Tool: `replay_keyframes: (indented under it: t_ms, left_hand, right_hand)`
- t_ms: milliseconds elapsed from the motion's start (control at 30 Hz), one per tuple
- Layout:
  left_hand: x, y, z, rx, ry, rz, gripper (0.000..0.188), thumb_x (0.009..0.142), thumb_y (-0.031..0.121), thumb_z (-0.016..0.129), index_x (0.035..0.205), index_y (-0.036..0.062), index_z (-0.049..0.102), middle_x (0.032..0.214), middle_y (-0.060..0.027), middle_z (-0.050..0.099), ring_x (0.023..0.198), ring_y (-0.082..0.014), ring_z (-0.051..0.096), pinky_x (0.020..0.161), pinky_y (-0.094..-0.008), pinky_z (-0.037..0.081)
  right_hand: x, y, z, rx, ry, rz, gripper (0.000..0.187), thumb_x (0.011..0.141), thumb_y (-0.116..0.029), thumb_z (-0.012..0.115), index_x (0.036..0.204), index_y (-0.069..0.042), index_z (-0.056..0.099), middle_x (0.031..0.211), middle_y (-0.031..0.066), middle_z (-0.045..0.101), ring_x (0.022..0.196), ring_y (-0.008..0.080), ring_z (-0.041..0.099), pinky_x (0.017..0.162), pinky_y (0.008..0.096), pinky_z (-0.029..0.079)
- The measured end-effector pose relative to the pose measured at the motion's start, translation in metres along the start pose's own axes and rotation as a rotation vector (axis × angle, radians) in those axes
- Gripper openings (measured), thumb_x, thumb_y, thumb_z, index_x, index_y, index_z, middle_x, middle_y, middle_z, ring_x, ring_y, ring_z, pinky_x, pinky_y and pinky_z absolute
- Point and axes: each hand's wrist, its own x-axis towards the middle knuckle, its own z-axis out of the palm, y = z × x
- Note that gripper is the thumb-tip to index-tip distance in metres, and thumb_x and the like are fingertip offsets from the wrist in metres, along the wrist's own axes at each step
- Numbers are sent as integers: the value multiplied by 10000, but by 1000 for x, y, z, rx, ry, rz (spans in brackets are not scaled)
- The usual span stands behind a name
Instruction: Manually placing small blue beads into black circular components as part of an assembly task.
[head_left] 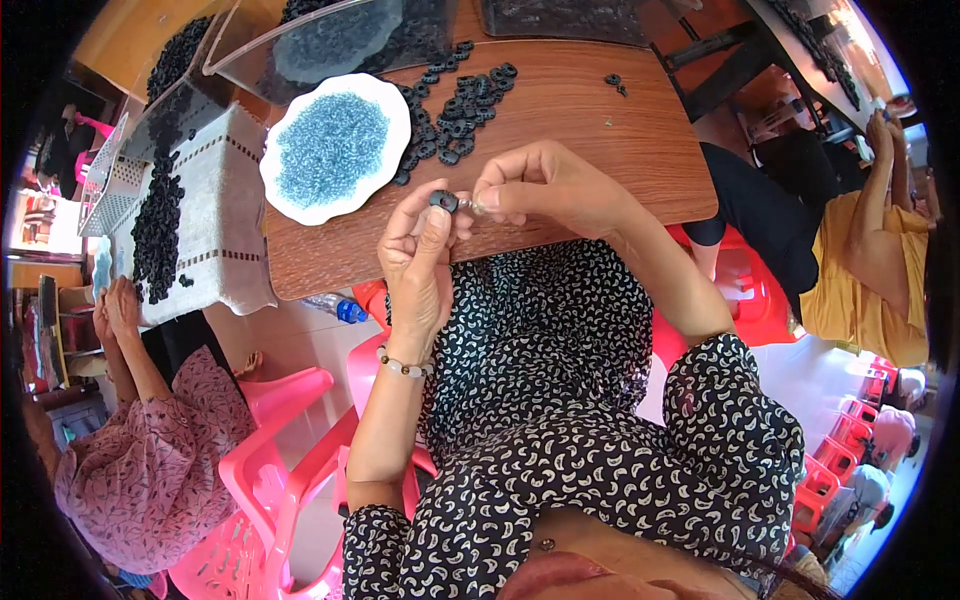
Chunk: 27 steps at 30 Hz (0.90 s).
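- Black part (444, 201), small and oval with an opening in it: held up near the middle of the frame, above the table's front edge.
- Left hand (420, 245): thumb and fingers closed on the black part, thumb across its near face; a beaded bracelet (404, 368) circles the wrist.
- Right hand (550, 190): thumb and forefinger pinched on a small shiny piece (480, 207) just right of the black part; its exact form is too small to tell.
- White plate (402, 125), wavy-rimmed, left of upper centre: heaped with small translucent bluish pieces (333, 148).
- Loose black parts (462, 118): scattered on the brown wooden table (570, 130) right of the plate, some close to its rim.
- Clear bin (330, 45): behind the plate, at the upper edge of the frame.
- Pale cloth (228, 190), at left: bears more dark pieces (158, 230); a co-worker's hands (120, 305) are near its lower-left edge.
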Motion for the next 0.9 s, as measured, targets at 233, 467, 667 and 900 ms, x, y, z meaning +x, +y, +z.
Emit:
replay_keyframes:
  t_ms: [233,467,667,900]
  left_hand:
    - [0,1,1,-43,-4,-11,367,981,148,677,1315,18,594,1137,-113,709,908,-132,675,814,-266,544]
    - [1,-1,-1,-64,18,-15,360,972,130,687,1303,15,606,1155,-116,710,909,-127,663,813,-262,546]
    - [0,-4,-5,-38,23,-10,361,950,113,713,1284,1,635,1096,-77,716,903,-115,653,809,-253,539]
    - [-1,-8,-3,50,47,53,335,936,83,725,1241,-36,659,1064,-66,716,906,-107,657,806,-252,547]
  right_hand:
    - [-1,-2,2,-49,-8,-44,222,959,-227,674,976,-9,716,842,-28,662,777,35,564,677,217,434]
    - [2,5,5,-48,22,-45,226,958,-211,674,985,8,721,862,-17,673,812,43,575,734,223,456]
    - [3,10,2,-100,55,-38,228,954,-212,684,970,11,725,864,-12,681,818,51,585,755,236,467]
    - [4,12,3,-130,84,-33,226,958,-211,685,978,12,719,891,4,701,840,55,610,767,237,481]
